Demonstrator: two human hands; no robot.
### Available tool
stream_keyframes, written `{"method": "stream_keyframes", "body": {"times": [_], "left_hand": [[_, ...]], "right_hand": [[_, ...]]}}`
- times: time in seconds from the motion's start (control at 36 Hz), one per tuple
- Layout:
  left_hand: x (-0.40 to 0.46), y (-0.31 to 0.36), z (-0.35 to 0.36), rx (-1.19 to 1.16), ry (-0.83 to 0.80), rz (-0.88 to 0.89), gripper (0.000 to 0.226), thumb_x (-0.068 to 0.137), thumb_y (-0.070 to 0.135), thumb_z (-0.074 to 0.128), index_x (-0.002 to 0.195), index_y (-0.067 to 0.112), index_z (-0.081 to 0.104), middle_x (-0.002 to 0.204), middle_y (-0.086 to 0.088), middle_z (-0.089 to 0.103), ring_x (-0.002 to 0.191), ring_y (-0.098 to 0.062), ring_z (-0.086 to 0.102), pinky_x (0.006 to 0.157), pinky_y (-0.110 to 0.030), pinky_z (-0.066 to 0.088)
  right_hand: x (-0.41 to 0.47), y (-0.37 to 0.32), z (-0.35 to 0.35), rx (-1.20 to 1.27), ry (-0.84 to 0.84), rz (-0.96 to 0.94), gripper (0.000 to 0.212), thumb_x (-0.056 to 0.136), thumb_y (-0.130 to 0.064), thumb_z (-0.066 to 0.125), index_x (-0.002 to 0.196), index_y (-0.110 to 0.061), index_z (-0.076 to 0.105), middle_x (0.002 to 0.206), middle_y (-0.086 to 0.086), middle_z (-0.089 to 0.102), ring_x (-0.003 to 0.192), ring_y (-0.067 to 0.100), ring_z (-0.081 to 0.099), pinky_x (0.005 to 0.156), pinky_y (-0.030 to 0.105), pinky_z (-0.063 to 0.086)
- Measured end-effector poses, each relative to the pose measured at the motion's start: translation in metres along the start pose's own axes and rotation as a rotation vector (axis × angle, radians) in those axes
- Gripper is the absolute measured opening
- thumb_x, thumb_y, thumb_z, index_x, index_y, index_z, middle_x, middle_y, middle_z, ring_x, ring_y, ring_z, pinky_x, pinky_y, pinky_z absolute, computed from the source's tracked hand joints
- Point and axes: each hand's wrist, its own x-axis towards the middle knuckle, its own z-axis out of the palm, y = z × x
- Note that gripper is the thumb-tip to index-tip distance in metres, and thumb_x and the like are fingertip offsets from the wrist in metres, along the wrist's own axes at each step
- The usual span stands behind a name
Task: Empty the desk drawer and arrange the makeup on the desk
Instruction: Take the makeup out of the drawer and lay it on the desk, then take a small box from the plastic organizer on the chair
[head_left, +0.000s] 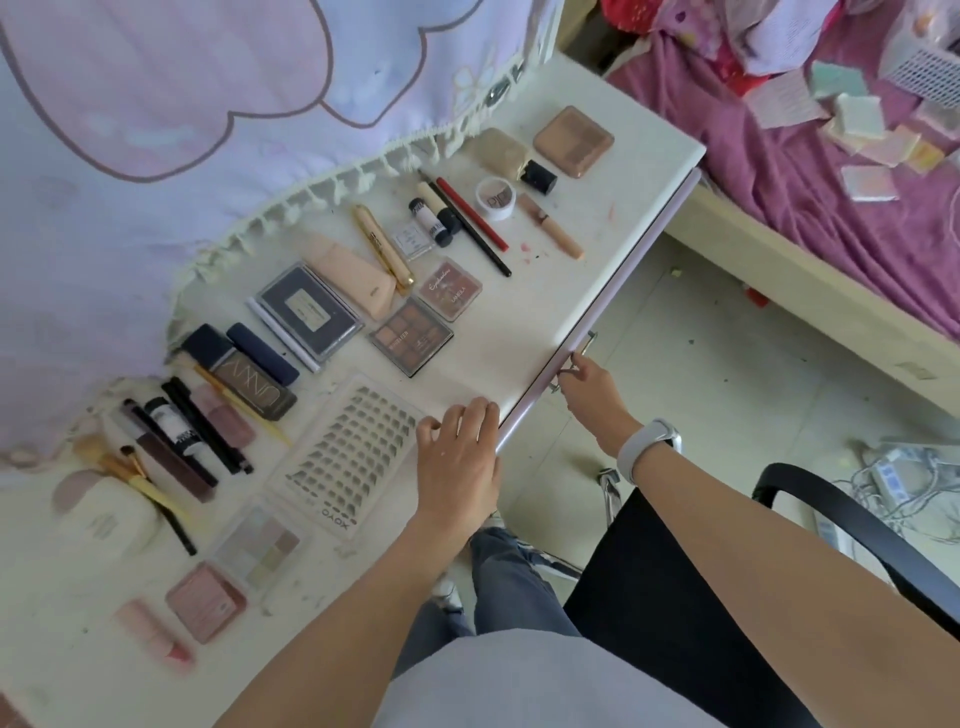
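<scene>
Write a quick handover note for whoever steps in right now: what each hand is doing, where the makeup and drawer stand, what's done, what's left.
Left hand: open, fingers resting on the desk front edge beside the false-nail tray.
Right hand: grip on the drawer handle; the drawer front sits flush or nearly flush under the desk edge.
Makeup: laid out in loose rows across the desk, including the brown eyeshadow palette, pencils, brushes and compacts.
Done: many items already out and arranged.
Left: the drawer's inside is hidden, so check that it is empty, then tidy the rows.
</scene>
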Motion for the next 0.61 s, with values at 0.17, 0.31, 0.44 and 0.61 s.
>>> {"method": "stream_keyframes", "body": {"times": [0.17,0.31,0.44,0.61], "left_hand": [[-0.008,-0.013,-0.010,-0.086,-0.045,0.054,0.036,0.080,0.025,0.063,0.114,0.013,0.061,0.120,-0.002,0.061,0.106,-0.022,0.060,0.094,-0.045,0.037],[-0.040,-0.023,-0.029,-0.108,-0.049,0.145,0.033,0.085,0.028,0.055,0.117,0.019,0.058,0.127,0.002,0.056,0.116,-0.020,0.051,0.101,-0.041,0.027],[-0.088,-0.019,-0.032,-0.064,-0.094,0.281,0.031,0.092,0.032,0.044,0.115,0.016,0.057,0.120,0.002,0.058,0.112,-0.021,0.052,0.093,-0.035,0.034],[-0.153,0.038,-0.016,-0.039,-0.260,0.461,0.035,0.093,0.032,0.043,0.122,0.017,0.053,0.124,-0.002,0.056,0.113,-0.024,0.049,0.090,-0.036,0.035]], "right_hand": [[-0.048,0.024,0.019,-0.145,0.040,-0.016,0.040,0.094,-0.018,0.037,0.133,-0.022,0.046,0.108,0.002,0.064,0.061,0.007,0.050,0.050,0.020,0.041],[-0.114,0.061,0.030,-0.127,0.115,-0.041,0.034,0.096,-0.017,0.039,0.127,-0.018,0.053,0.115,0.004,0.062,0.079,0.010,0.055,0.063,0.019,0.043],[-0.201,0.106,0.039,-0.080,0.245,-0.043,0.033,0.097,-0.016,0.042,0.128,-0.015,0.054,0.102,0.001,0.062,0.081,0.013,0.060,0.064,0.011,0.042],[-0.309,0.172,0.033,-0.111,0.392,-0.010,0.034,0.098,-0.015,0.038,0.129,-0.013,0.052,0.122,0.004,0.061,0.107,0.018,0.059,0.089,0.022,0.043]]}}
